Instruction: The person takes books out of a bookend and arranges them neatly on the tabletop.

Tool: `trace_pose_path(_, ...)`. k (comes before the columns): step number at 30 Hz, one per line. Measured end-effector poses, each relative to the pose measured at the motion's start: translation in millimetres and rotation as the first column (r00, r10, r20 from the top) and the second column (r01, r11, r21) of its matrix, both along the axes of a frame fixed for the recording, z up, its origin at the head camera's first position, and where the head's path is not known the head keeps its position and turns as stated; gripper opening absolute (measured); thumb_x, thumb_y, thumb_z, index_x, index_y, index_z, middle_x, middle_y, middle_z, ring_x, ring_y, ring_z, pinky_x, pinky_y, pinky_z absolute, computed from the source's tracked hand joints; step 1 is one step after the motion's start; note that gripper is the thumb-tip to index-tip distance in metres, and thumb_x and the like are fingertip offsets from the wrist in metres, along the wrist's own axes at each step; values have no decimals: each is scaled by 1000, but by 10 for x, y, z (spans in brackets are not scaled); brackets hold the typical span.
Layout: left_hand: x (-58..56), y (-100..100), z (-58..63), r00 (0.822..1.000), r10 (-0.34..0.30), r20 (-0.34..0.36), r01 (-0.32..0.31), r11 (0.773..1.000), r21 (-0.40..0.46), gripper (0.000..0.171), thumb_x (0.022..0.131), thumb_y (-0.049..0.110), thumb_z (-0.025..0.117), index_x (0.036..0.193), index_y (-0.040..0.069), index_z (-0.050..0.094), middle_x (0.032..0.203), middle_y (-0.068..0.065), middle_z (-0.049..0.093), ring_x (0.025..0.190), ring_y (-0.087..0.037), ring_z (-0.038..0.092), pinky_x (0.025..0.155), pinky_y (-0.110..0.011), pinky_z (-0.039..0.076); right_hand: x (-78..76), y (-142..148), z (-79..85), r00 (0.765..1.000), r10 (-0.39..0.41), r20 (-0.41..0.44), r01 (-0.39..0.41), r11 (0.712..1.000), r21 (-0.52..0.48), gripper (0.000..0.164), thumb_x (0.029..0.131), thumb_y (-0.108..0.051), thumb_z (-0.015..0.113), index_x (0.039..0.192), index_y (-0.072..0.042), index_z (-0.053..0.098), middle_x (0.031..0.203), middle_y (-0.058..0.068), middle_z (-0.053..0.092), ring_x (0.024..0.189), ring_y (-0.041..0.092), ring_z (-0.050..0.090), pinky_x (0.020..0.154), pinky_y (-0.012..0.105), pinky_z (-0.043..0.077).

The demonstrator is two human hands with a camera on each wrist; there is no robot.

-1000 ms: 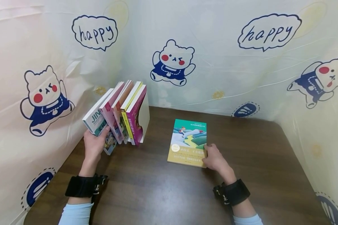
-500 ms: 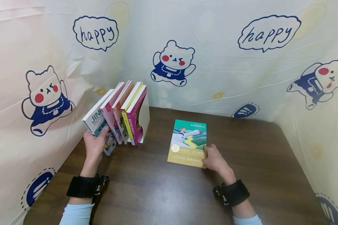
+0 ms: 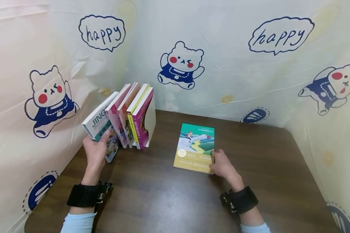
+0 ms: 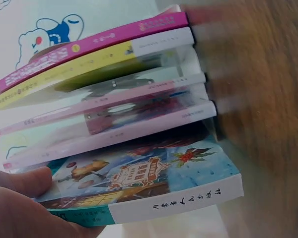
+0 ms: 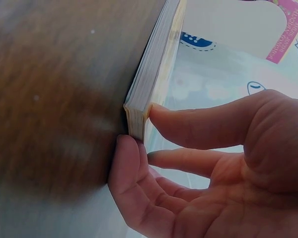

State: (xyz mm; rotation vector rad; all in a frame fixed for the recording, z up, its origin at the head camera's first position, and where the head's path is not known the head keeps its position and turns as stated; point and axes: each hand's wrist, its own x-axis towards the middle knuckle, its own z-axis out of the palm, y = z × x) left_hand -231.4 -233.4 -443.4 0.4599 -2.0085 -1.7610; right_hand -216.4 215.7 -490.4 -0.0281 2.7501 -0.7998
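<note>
My left hand (image 3: 95,151) grips a thick white-and-teal book (image 3: 97,120) at the left end of an upright row, thumb on its cover. This book tilts to the left, apart at the top front from the pink-spined book (image 3: 114,111) beside it. In the left wrist view, my thumb (image 4: 32,182) presses the picture cover near the spine. Farther right, a green-and-yellow book (image 3: 196,145) lies face up on the table. My right hand (image 3: 224,165) pinches its lower right edge. The right wrist view shows the thumb on top and fingers at the book's corner (image 5: 136,119).
Beside the gripped book stand several more, among them a yellow-spined one (image 3: 133,129) and a magenta one (image 3: 140,129) with a pale bookend-like panel (image 3: 150,121) at its right. The brown table (image 3: 169,200) meets printed curtains (image 3: 230,74) at the back and sides.
My left hand has shifted slightly left, and the white-and-teal book has tipped away from its pink neighbour with it. The right hand and the flat book stay in place.
</note>
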Motion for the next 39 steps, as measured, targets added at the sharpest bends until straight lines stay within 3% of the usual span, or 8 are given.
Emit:
trace_pose_path(6,63,35,75,1000,8,-14,-8,1000,5,57,107,19,64,161,23,46,162,-6,47,147,-30,45,121,-57,30,14,-3,-15,1000,-4,-3,4,1000,-3,70,93,-4,74,154,10,44,146,28,43,112,38,52,89,44,51)
trace_pose_path(21,211,17,131,997,28,-66,-29,999,-19,54,106,17,66,157,21,51,158,-8,52,144,-33,49,118,-61,33,8,11,-27,1000,-5,-6,5,1000,-9,71,92,-4,75,155,9,43,144,26,43,110,36,52,87,42,52)
trace_pose_path(39,417,-56,192,997,65,-37,-66,998,-22,60,106,15,65,160,29,46,162,-3,47,148,-32,43,120,-63,26,21,5,-7,1000,13,-8,-13,1000,-7,70,93,-3,74,154,10,43,142,27,44,110,36,52,87,43,51)
